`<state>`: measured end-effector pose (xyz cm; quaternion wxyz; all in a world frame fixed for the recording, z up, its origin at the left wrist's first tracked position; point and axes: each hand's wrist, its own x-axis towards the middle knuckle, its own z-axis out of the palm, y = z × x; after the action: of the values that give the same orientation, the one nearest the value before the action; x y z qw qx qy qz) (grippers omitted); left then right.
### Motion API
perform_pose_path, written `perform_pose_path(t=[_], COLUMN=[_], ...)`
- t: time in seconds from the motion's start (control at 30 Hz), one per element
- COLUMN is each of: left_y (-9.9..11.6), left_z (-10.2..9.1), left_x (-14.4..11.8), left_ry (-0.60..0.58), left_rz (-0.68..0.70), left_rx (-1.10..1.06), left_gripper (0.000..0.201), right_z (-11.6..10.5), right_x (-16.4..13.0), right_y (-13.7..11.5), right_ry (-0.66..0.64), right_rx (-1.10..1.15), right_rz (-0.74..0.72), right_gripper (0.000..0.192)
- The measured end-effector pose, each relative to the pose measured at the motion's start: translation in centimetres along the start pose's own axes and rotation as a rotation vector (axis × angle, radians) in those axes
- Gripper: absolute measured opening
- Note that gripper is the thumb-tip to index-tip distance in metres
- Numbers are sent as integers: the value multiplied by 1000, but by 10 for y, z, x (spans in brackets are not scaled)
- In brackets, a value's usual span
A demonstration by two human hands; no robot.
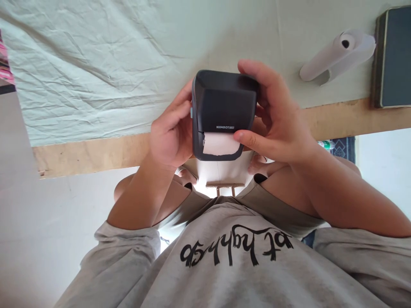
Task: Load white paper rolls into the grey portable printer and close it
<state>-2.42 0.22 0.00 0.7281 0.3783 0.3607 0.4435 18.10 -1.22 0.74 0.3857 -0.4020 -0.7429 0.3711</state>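
Between my two hands is a black label printer (226, 105) marked NIIMBOT, held up over the table's near edge. A strip of white label paper (221, 143) shows in the opening at its near end. My left hand (173, 128) is wrapped round the printer's left side, its fingers partly hidden behind the casing. On the other side, my right hand (276, 111) grips the right side, the index finger along the far corner and the thumb on the edge of the paper. The printer's underside is out of view.
A pale wrinkled cloth (96, 77) covers the table, leaving a bare wooden edge strip (93, 156) in front. At the right stand a loosely unrolled white paper roll (324, 60) and a dark flat box (396, 57). Pink items (4, 64) show at the far left.
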Motion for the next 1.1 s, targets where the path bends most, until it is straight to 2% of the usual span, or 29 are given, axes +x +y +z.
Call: perform_pose_path(t=[0.1,0.2,0.27,0.37,0.5,0.63,0.77,0.83,0.93,1.03,1.1], left_y=[1,1,2,2,1,1,1,0,-1,-2,-3], left_z=[2,4,6,9,11,10,9,9,10,10,9], left_x=[-4,-6,-5,-4,-4,-5,-4,-4,-5,-5,-5], left_ry=[-20,-58,-63,-65,-41,-36,-50,-54,-64,-62,-56], left_rz=[43,34,38,27,28,25,23,39,48,66,88], left_rx=[5,108,144,144,145,125,121,105,82,53,36], left_gripper=[34,23,29,39,37,35,34,34,31,29,28], right_z=[-7,-12,-13,-12,-13,-10,-2,-1,-1,-1,1], right_x=[3,6,8,10,11,12,16,17,18,19,21], right_y=[-3,-11,-19,-35,-47,-41,-32,-29,-30,-37,-44], right_ry=[79,330,432,430,387,424,513,478,319,105,-30], right_rx=[-128,-231,-198,-128,-29,-85,-104,-147,-384,-737,-868], right_rz=[-100,-155,-113,10,72,40,-75,-130,-153,-25,95], right_gripper=[65,46,28,11,21,17,15,14,13,18,23])
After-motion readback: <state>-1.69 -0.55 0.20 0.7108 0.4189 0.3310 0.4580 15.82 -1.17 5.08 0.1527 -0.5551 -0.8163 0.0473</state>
